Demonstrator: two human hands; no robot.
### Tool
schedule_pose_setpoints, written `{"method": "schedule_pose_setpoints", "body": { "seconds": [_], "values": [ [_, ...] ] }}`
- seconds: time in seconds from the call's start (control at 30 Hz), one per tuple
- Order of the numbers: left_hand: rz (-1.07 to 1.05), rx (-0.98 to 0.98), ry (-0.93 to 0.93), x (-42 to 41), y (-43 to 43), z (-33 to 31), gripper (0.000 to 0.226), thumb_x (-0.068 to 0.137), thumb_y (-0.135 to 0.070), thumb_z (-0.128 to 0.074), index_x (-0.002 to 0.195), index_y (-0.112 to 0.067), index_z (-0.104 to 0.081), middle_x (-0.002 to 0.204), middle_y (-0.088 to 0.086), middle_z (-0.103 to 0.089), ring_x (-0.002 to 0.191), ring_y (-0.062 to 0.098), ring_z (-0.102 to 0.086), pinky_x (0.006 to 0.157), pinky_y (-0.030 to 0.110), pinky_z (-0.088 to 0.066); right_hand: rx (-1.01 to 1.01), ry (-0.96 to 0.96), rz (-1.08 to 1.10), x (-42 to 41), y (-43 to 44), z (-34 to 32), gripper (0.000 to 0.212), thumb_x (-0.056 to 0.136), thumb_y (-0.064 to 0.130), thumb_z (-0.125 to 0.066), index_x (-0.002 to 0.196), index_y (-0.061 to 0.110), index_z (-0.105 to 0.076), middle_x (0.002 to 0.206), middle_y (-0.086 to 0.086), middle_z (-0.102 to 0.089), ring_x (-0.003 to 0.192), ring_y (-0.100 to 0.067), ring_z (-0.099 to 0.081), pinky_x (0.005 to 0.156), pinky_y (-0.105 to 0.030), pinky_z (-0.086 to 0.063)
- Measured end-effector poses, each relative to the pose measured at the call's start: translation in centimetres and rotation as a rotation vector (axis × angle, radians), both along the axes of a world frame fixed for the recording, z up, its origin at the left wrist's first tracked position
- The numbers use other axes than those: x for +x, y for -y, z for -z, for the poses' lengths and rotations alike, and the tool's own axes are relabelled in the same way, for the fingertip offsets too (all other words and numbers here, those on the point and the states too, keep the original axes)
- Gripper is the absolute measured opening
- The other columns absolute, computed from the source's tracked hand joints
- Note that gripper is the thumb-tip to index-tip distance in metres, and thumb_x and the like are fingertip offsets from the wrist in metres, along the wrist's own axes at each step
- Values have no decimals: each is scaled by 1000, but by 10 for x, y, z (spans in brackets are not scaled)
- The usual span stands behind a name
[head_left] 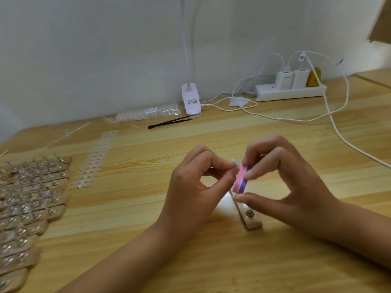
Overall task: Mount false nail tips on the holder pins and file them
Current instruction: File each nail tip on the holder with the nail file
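Wooden table (211, 261). Spare holders (27, 197) piled far left, well apart from hands. Left hand (190, 187): thumb and forefinger pinch nail tip (235, 163), other fingers curled. Right hand (285, 182): thumb and fingers grip pink-purple file (240, 180), which touches the tip's right side. Behind: power strip (289, 92), tip strip (95, 159), clip lamp (191, 100). Single holder (251, 219) on table under right thumb.

Two hands show, the left hand (196, 187) and the right hand (285, 182). Their grip holds one pink-and-purple block nail file (241, 180) and one clear plastic false nail tip (235, 162). Just below the grip lies one pale wooden holder with a metal pin (252, 224). Far left of the grip, similar wooden holders (31, 197) overlap, too crowded to count. Beyond the grip: one white clip lamp (191, 100), one white power strip (275, 94), two white chargers (284, 79).
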State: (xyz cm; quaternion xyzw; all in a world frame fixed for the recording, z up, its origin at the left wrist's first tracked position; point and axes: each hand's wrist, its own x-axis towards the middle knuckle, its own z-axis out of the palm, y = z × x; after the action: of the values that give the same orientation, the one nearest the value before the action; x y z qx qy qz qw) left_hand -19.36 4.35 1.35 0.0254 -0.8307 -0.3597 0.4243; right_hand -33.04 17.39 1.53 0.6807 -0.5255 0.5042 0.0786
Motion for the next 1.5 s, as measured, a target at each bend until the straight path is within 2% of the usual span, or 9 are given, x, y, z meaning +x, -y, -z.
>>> {"method": "schedule_pose_setpoints", "body": {
  "seconds": [0.13, 0.27, 0.5, 0.63, 0.77, 1.0, 1.2, 1.3, 1.5],
  "values": [
    [-10, 16, -1, 0, 1, 0, 6, 82, 0, -75, 83, 1, -69, 82, 3, -62, 76, 13, -64, 69, 31, -57, 0, 91, 55, -4, 1, -2, 26, 83, 30, -73, 97, 25, -52, 105, -1, -53, 98, -22, -58, 83, -39, -50],
    [4, -4, -3, 0, 0, 0, 6, 82, -2, -74, 83, 1, -69, 81, 5, -61, 74, 13, -63, 68, 28, -56, 10, 39, -23, 3, 1, 1, 25, 84, 30, -75, 99, 25, -55, 105, 0, -53, 98, -18, -58, 85, -28, -49],
    [107, 61, -4, -2, -1, 2, 8, 85, -3, -72, 87, -8, -66, 91, -3, -60, 85, 9, -64, 75, 20, -54, 50, 562, 134, -30, 5, -2, 31, 75, 32, -74, 96, 18, -56, 103, 3, -58, 95, -17, -66, 92, -28, -53],
    [171, 182, 32, -2, 1, 2, 12, 90, -14, -68, 93, -25, -63, 104, -5, -65, 97, 15, -67, 79, 21, -54, 89, 527, 76, -25, 6, 2, 31, 81, 38, -76, 100, 23, -57, 106, 7, -59, 101, -20, -65, 92, -24, -51],
    [207, 326, 72, -2, 2, 3, 17, 88, -15, -69, 93, -29, -63, 93, -11, -71, 87, 12, -70, 75, 22, -54, 69, 558, 61, -24, 4, -2, 33, 77, 35, -73, 102, 21, -56, 108, 6, -60, 106, -18, -64, 96, -25, -50],
    [232, 386, 70, -2, 4, 1, 16, 87, -24, -68, 95, -37, -72, 96, -8, -73, 88, 10, -69, 79, 21, -54, 48, 571, -16, -20, 3, -3, 38, 79, 29, -71, 112, 23, -54, 112, 7, -62, 113, -17, -60, 102, -26, -46],
    [242, 439, 90, -1, 6, 2, 12, 84, -28, -70, 95, -29, -73, 93, 1, -72, 87, 14, -69, 80, 28, -56, 52, 420, -115, -10, 0, -5, 34, 85, 28, -71, 112, 19, -53, 115, -3, -57, 109, -24, -60, 93, -29, -50],
    [266, 458, 81, -1, 5, 2, 12, 85, -25, -69, 97, -23, -73, 91, 0, -73, 85, 12, -70, 76, 23, -55, 70, 294, -69, -9, -1, -5, 30, 84, 21, -70, 109, 16, -54, 113, -7, -55, 109, -26, -59, 90, -29, -51],
    [292, 464, 83, -1, 5, 3, 10, 84, -25, -70, 93, -21, -73, 86, 0, -73, 81, 10, -70, 72, 20, -53, 51, 253, -5, -12, -1, -6, 30, 83, 23, -69, 108, 15, -54, 112, -8, -56, 107, -24, -60, 90, -30, -52]
  ]
}}
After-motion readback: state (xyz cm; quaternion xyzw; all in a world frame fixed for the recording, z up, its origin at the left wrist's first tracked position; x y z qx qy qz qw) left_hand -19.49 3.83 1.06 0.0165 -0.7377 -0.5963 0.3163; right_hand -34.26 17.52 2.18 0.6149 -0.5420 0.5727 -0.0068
